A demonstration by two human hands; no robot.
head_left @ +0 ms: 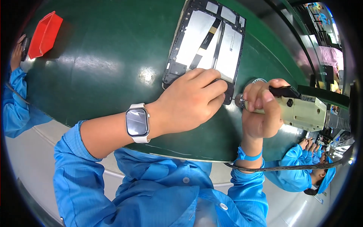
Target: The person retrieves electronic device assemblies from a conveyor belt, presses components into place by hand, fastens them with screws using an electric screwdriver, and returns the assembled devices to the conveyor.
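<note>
An opened tablet (230, 45) lies on the green table with its inside facing up, showing silver battery cells, a dark ribbon cable and a black frame. My left hand (194, 99) rests over the near end of it, palm down with the fingers curled; what the fingertips press or hold is hidden beneath. In my right hand (264, 109) is a pale green electric screwdriver (305, 113), gripped with the fingers wrapped round its body. The tool lies nearly level, its metal nose pointing left at the near right corner of the tablet.
A red open bin (45, 34) stands at the far left of the green table (109, 41). A round metal-rimmed item (258, 80) sits behind my right hand. A black cable (280, 167) crosses my right forearm. Co-workers in blue are at both sides, and a dark rail runs along the right.
</note>
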